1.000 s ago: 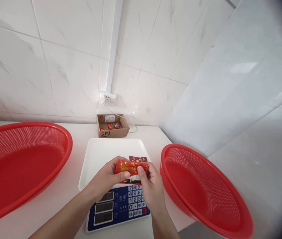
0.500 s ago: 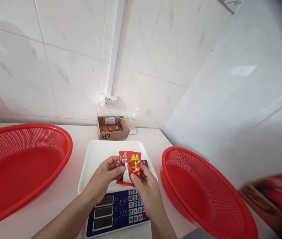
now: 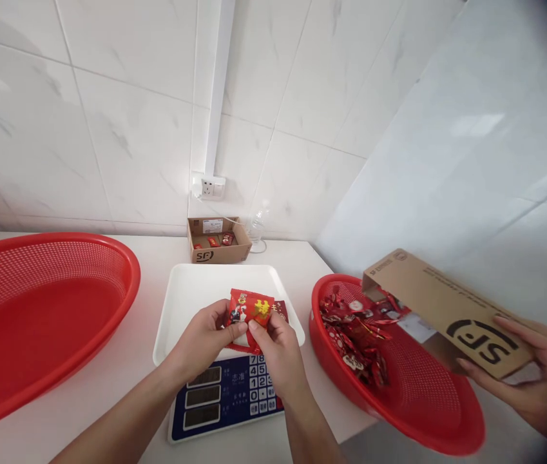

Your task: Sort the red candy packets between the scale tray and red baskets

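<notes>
A red candy packet with gold lettering is held over the white scale pan. My left hand pinches its left side, thumb in front. On the right side my right hand grips it the same way, the thumbs close together. Behind my right fingers a dark red packet partly shows on the pan. Below lies the scale's blue panel with its displays and keys, partly covered by my right wrist.
At right, another person's hand tips a cardboard box over a red basket with red-wrapped packets in it. A second red basket stands left. Against the wall are a small carton with several packets and a plastic bottle.
The other person's box has come in from the right and tilted over, and red packets now lie in the right basket. The packet in my hands has bent a little and my thumbs are closer together.
</notes>
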Demonstrator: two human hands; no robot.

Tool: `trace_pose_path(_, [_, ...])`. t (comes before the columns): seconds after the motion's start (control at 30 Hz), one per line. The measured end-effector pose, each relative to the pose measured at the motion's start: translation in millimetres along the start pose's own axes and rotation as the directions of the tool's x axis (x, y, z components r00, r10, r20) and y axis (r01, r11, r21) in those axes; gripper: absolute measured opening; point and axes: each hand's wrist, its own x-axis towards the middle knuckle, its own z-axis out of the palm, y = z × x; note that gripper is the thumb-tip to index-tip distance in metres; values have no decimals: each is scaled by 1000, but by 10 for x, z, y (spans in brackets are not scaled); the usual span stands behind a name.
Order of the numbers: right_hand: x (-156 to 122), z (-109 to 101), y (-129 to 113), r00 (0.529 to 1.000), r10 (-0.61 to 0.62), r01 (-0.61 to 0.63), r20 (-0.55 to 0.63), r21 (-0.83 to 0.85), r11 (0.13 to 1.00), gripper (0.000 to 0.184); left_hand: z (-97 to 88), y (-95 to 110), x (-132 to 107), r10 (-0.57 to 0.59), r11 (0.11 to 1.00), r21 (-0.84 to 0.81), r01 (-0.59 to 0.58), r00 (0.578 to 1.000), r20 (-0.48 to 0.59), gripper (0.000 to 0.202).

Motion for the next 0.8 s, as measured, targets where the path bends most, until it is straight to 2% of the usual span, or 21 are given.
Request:
trace_pose_path(0.1, [32,5,-5,999,-20,19,32,22,1000,26,-29,32,21,3,999,45,-2,1000,-30,36])
trace_pose_path(0.17, [64,-33,-22,1000,-20,20,23,-13,1000,34,-76,60,37,42,995,97,-29,991,-128,49])
trace_pose_path(0.23, [104,-123,-32,999,-28,26,-24,-91,995,42,-152,95,55,121,979,189,-73,960,-253,59])
trace_pose_path(0.3, [148,-259,-21,993,-82,61,-87,-225,972,43,-250,126,74,210,930,356,-88,924,-320,54])
trace_pose_path(0.37, [186,-407,14,979,-183,133,-85,-411,902,39,-351,138,94,264,807,589,-49,922,-284,37])
trace_pose_path(0.4, [201,-473,36,972,-231,175,-50,-506,845,35,-396,134,103,267,709,705,-15,931,-250,31])
trace_pose_path(0.47, [220,-568,74,959,-278,241,51,-663,709,31,-463,106,117,256,459,887,38,951,-173,30])
trace_pose_path(0.53, [227,-601,89,956,-251,277,154,-765,582,31,-488,63,125,233,216,976,39,968,-90,34])
trace_pose_path(0.57, [228,-593,85,956,-221,284,193,-801,528,32,-486,40,130,211,124,992,15,977,-41,36])
trace_pose_path(0.63, [236,-540,61,955,-149,295,255,-850,436,32,-455,1,146,139,22,997,-70,988,67,42])
trace_pose_path(0.7, [265,-449,38,955,-95,296,282,-882,366,30,-404,-27,181,72,-21,990,-138,988,139,49])
trace_pose_path(0.8, [356,-307,46,963,-67,268,260,-910,318,30,-332,-58,275,49,-86,982,-167,984,171,52])
